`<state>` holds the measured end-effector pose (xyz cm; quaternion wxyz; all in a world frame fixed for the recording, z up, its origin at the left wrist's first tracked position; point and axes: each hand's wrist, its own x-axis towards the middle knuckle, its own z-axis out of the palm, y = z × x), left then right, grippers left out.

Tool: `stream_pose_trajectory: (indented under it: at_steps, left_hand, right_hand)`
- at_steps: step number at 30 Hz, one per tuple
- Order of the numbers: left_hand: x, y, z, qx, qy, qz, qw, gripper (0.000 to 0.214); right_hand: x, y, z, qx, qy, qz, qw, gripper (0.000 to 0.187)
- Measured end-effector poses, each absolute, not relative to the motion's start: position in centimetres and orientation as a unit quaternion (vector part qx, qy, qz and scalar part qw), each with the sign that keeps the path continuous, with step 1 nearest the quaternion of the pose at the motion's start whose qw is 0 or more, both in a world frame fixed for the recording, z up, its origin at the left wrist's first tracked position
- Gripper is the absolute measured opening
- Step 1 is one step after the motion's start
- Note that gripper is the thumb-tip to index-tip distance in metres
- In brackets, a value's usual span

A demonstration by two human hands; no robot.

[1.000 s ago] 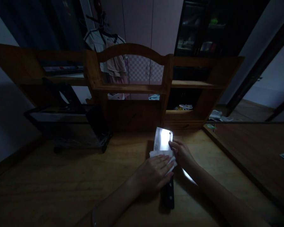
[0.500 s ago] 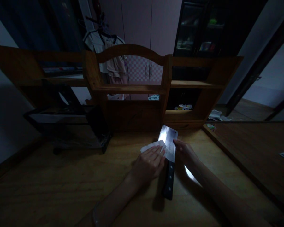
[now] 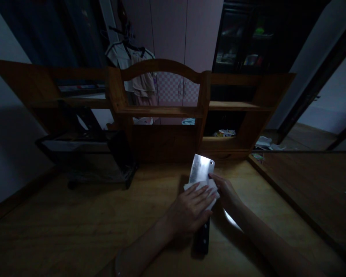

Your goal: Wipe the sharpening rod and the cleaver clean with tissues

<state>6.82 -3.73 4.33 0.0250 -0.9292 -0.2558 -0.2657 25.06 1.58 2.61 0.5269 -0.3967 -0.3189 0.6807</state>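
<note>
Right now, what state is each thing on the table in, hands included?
Cleaver: lying flat on the table, blade partly covered.
White tissue: spread over the blade, pressed down.
Left hand: flat, fingers open, on the tissue.
Right hand: fingers at the blade's right edge; grip unclear.

Very dim room; glare on cleaver blade [image 3: 201,168]; edges bowed.

Your left hand [image 3: 190,207] lies flat, palm down, fingers [image 3: 203,192] straight and close together, pointing toward the far edge of the desk [image 3: 75,231], with the forearm running in from the near edge. Your right hand [image 3: 226,190] sits just beside it, fingers curled toward the left fingertips, its forearm coming from the near right corner. Whether it grips can't be told.
</note>
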Motion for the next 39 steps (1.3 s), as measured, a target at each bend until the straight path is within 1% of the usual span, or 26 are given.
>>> stream_pose_trajectory:
  at_steps: [3, 5, 8, 15, 22, 32, 39]
  left_hand:
    - [7.1, -3.6, 4.2, -0.929, -0.271, -0.249, 0.030, 0.048]
    - [7.0, -3.3, 4.0, -0.918, -0.298, -0.259, 0.041, 0.047]
    - [6.6, -2.8, 3.8, -0.898, -0.336, -0.278, 0.053, 0.047]
    - [5.8, -2.0, 3.2, -0.860, -0.396, -0.317, 0.047, 0.053]
    - [5.6, -2.2, 3.1, -0.831, -0.422, -0.361, -0.019, 0.054]
    - [5.7, -2.4, 2.8, -0.805, -0.426, -0.405, -0.080, 0.050]
    - [5.7, -2.9, 3.2, -0.741, -0.464, -0.461, -0.155, 0.048]
  right_hand:
    - [24.9, 1.5, 2.4, -0.378, -0.326, 0.684, 0.531, 0.015]
    - [24.8, 1.5, 2.3, -0.358, -0.333, 0.690, 0.533, 0.014]
    - [24.6, 1.6, 2.2, -0.350, -0.336, 0.697, 0.528, 0.019]
    - [24.2, 1.1, 2.3, -0.340, -0.344, 0.704, 0.520, 0.021]
    - [24.1, 1.0, 2.1, -0.342, -0.348, 0.719, 0.495, 0.025]
    - [24.1, 0.9, 2.3, -0.346, -0.345, 0.712, 0.504, 0.021]
    - [24.1, 0.9, 2.2, -0.355, -0.347, 0.703, 0.509, 0.018]
